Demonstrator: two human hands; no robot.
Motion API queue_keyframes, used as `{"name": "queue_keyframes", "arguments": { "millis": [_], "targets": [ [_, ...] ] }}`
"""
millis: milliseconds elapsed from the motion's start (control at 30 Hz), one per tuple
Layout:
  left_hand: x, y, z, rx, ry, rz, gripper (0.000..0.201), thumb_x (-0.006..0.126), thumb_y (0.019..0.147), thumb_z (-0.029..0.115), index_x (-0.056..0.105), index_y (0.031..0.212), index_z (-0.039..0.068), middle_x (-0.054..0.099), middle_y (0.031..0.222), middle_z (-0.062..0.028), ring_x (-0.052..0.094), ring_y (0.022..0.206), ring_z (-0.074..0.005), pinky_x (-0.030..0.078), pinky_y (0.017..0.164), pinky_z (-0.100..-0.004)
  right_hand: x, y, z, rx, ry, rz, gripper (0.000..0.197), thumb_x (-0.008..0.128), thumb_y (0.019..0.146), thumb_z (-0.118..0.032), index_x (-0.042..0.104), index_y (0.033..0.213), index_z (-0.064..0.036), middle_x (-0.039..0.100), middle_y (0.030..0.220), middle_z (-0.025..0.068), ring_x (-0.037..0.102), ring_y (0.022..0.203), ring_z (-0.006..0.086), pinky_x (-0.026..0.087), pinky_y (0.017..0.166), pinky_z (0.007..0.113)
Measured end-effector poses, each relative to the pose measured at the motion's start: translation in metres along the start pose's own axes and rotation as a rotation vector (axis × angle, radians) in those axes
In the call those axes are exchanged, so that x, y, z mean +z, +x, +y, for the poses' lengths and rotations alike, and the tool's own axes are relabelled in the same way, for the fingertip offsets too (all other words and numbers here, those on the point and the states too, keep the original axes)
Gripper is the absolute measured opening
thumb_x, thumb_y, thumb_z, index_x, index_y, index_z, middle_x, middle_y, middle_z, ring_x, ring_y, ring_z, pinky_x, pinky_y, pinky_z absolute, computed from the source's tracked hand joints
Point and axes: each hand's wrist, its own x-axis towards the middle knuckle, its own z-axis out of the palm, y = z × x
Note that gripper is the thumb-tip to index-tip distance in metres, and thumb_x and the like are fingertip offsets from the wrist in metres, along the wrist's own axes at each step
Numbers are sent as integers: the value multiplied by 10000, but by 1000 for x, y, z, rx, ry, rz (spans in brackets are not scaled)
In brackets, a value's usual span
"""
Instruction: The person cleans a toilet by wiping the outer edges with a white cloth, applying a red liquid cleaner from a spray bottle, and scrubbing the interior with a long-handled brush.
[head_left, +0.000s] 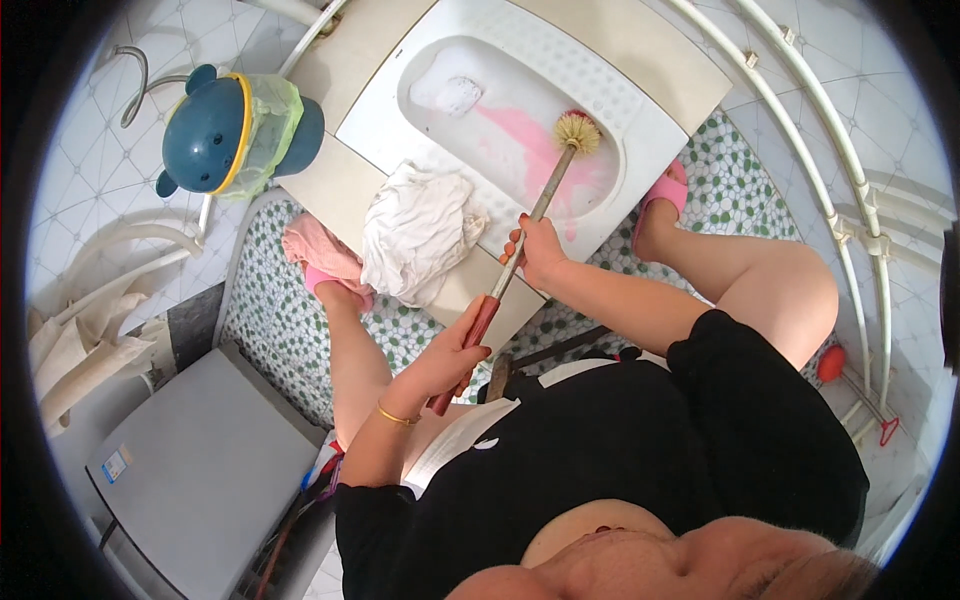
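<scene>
Both hands grip a long-handled toilet brush point(548, 190). My left hand point(448, 358) is closed round the red grip at its lower end. Farther up, my right hand point(540, 250) wraps the metal shaft. The brush's pale yellow bristle head rests inside a white squat toilet point(372, 128), near the right end of its bowl. Pink liquid point(520, 137) streaks the bowl from the middle to the brush. White foam lies at the bowl's far left end. A crumpled white cloth point(418, 232) lies by the toilet's near left edge, left of my hands.
A dark blue bin point(203, 135) with a yellow rim and green liner stands at far left. A pink cloth point(315, 245) lies beside my left foot. White pipes point(800, 110) run along the right wall. A grey appliance point(205, 475) stands at near left, and a red-ended tool point(831, 364) at right.
</scene>
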Motion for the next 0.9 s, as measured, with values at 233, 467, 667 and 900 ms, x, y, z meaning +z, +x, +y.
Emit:
{"name": "queue_keyframes", "arguments": {
  "millis": [233, 467, 667, 900],
  "targets": [
    [-19, 16, 8, 75, -30, 102, 751, 530, 809, 65, 173, 1462, 168, 467, 617, -32, 425, 379, -112, 368, 364, -258, 28, 29, -5, -112, 16, -38, 138, 446, 903, -164, 360, 945, -65, 421, 710, 81, 419, 498, 194, 406, 450, 378],
    [-3, 84, 83, 301, -374, 216, 599, 443, 837, 34, 202, 1378, 126, 424, 650, -50, 457, 440, -169, 434, 396, -318, 87, 108, -89, -231, -559, -108, 308, 494, 895, -197, 353, 1102, -19, 513, 775, 141, 531, 519, 231, 446, 414, 382],
    [11, 97, 129, 469, -824, 103, 398, 410, 875, 58, 355, 1267, 89, 467, 816, -75, 494, 605, -161, 473, 523, -315, 73, -26, -154, 17, -1152, -377, 353, 467, 882, -260, 379, 1125, -20, 507, 877, 166, 584, 822, 298, 532, 645, 463],
    [17, 149, 183, 615, -623, -139, 311, 331, 926, 120, 404, 1201, -6, 491, 1030, -156, 577, 840, -278, 508, 737, -361, 14, -118, -247, 108, -1184, -333, 402, 550, 770, -79, 461, 1162, -59, 509, 801, 74, 444, 492, 142, 409, 409, 292]
  ]
}}
